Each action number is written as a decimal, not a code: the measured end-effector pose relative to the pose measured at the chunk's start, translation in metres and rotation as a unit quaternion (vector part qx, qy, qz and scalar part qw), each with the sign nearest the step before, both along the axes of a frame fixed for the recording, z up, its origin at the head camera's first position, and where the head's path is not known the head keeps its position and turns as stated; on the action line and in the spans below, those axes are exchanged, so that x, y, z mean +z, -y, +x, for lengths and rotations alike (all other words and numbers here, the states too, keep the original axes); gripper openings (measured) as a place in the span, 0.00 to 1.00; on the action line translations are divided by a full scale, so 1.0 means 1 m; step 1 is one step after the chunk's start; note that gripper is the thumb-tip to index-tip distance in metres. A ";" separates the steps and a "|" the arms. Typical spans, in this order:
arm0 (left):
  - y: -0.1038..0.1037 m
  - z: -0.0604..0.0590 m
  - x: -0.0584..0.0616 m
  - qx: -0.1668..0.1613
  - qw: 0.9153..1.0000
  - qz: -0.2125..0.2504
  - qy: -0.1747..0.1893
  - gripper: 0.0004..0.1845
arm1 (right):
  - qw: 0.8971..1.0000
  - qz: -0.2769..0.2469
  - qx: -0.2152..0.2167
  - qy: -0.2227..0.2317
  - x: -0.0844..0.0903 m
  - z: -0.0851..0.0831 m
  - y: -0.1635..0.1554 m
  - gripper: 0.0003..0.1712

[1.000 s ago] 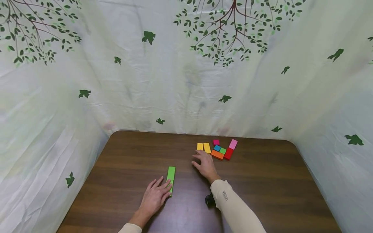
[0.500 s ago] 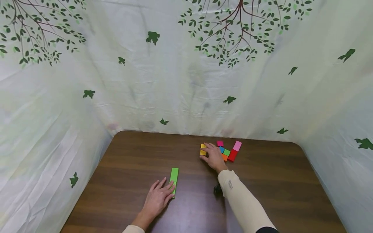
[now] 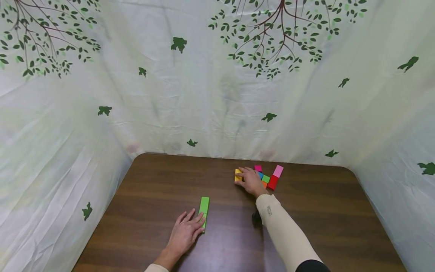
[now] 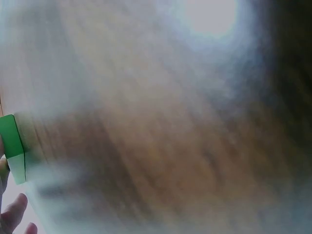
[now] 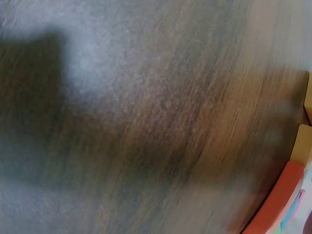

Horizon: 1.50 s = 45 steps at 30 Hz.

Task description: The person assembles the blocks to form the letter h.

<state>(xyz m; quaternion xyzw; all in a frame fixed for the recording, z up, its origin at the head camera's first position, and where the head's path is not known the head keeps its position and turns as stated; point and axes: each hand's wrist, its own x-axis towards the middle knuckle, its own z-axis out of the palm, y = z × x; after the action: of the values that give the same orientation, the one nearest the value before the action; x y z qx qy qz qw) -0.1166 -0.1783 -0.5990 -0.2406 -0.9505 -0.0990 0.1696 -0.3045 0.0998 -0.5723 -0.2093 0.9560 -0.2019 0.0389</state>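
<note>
A long green block (image 3: 204, 209) lies on the brown table (image 3: 153, 196) near its middle. My left hand (image 3: 188, 231) lies flat beside it, fingertips resting on its near end. The left wrist view is blurred and shows the green block (image 4: 12, 146) at the left edge with fingertips (image 4: 14, 214) below it. My right hand (image 3: 250, 180) reaches the cluster of small blocks at the back. Its thumb and forefinger sit on either side of a yellow block (image 3: 238, 175) and pinch it. The rest of the yellow pair is hidden under the fingers.
Beside the right hand lie a magenta block (image 3: 258, 168), a pink block (image 3: 278, 171), a red block (image 3: 272, 182), a small green block (image 3: 266, 178) and an orange block (image 5: 278, 200). A leaf-printed cloth (image 3: 217, 94) walls the table on three sides.
My right hand has moved back from the table's middle to the block cluster and closed on the yellow block. My left hand and the green block have stayed put.
</note>
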 end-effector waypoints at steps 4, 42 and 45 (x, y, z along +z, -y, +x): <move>-0.001 0.000 0.001 0.001 1.000 -0.001 0.004 0.19 | 1.000 0.012 -0.002 -0.005 0.003 0.001 -0.001 0.24; -0.001 0.002 0.003 0.003 1.000 0.011 0.007 0.18 | 0.997 -0.062 0.024 0.026 -0.003 0.016 0.028 0.16; -0.001 0.002 0.003 0.003 1.000 0.012 0.007 0.18 | 0.997 -0.072 0.022 0.035 -0.003 0.018 0.033 0.16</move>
<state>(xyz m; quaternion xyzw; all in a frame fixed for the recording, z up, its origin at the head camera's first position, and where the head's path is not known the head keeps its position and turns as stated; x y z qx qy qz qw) -0.1143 -0.1771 -0.5964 -0.2348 -0.9513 -0.1112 0.1657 -0.2863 0.0670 -0.5751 -0.2255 0.9321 -0.2768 0.0615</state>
